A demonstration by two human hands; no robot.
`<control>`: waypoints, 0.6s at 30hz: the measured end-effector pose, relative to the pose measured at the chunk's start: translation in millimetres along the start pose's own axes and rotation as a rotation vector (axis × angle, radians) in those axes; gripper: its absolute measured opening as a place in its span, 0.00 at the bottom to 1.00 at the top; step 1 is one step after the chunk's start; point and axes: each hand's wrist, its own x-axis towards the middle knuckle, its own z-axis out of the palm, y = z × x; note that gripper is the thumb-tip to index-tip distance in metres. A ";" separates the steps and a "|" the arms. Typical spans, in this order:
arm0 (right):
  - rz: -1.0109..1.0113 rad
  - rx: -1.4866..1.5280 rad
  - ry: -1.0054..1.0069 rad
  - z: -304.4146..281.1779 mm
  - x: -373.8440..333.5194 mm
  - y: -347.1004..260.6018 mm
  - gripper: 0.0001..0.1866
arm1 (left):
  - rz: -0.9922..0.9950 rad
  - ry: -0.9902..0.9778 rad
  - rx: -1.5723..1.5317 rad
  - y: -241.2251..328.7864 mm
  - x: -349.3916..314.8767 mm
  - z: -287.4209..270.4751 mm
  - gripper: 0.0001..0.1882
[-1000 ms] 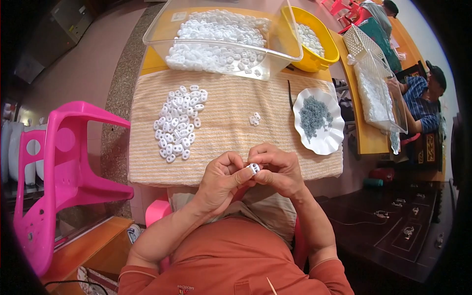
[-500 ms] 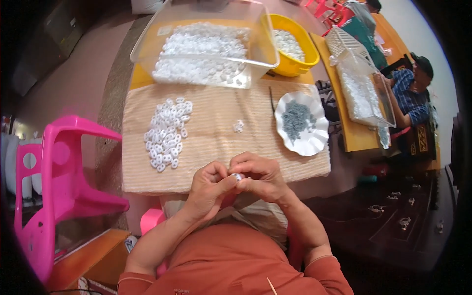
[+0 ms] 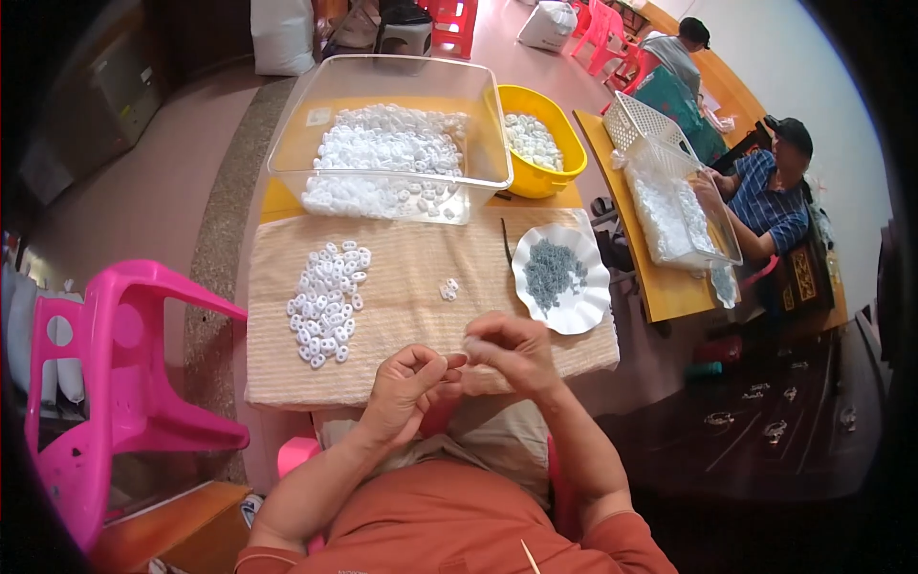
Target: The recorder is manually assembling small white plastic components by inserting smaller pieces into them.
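Note:
Over the table's near edge, my left hand [image 3: 406, 385] is closed, thumb and fingertips pinched together; anything between them is too small to make out. Just to its right, my right hand [image 3: 514, 352] is closed around a small white plastic piece [image 3: 471, 346], partly hidden by the fingers and slightly blurred. Left of the hands lies a spread pile of white oval plastic pieces with two holes [image 3: 328, 301]. A few white pieces [image 3: 448, 289] sit together mid-cloth. A white scalloped plate [image 3: 595, 304] holds a heap of small grey parts [image 3: 553, 275] at the right.
A striped cloth [image 3: 411, 249] covers the table. Behind it stand a clear bin [image 3: 488, 163] of white pieces and a yellow basin [image 3: 577, 158]. A pink chair [image 3: 105, 383] is on the left. At another table [image 3: 660, 297], a person [image 3: 770, 196] reaches into a bin.
My right hand has drawn apart from the left and lifted slightly, carrying the white piece. My left hand stays pinched in place. The whole view has shifted, showing more of the far room.

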 end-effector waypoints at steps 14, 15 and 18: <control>-0.346 -0.616 0.557 -139.1 136.1 -78.6 0.17 | 0.004 0.003 0.052 1.4 -3.4 1.4 0.05; -0.421 -0.520 0.614 -140.0 141.0 -77.3 0.18 | 0.006 0.002 0.051 1.9 -3.1 1.4 0.05; -0.333 -0.547 0.582 -151.8 129.9 -66.3 0.18 | 0.005 0.039 0.072 1.8 -2.7 1.3 0.04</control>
